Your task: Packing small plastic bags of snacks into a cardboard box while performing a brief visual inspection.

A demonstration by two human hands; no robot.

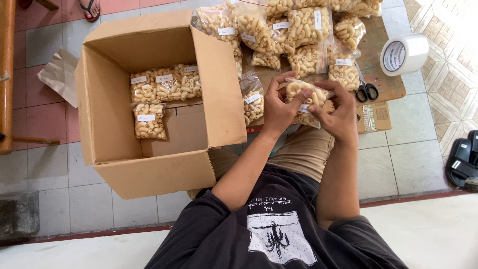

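Fingers: both sets closed on one clear snack bag, held up over my lap; my left hand pinches its 9 o'clock end, thumb on top, and my right hand grips the 3 o'clock end, fingers curled over the bag's white label.
Bag in hand: small, sealed, filled with pale curled crackers; its long axis runs roughly 10 to 4 o'clock between my palms.
Nearer hand: neither, since both are on the bag; my left hand is the one on the box side.
Cardboard box: open, flaps up, at 9 o'clock from my hands, just beside my left forearm; its near wall stands between the bag and the box floor.
Inside the box: a row of labelled bags along the far wall, one more bag below them, brown bottom showing on the rest.
Loose pile: more filled bags heaped on a board at 12 o'clock, one bag leaning against the box's outer wall.
Scissors: black-handled, at 2 o'clock, just beside my right hand.
Tape roll: white, farther out at 2 o'clock, at the board's edge.
Floor: grey and red tile; black sandals at 3 o'clock, well apart.
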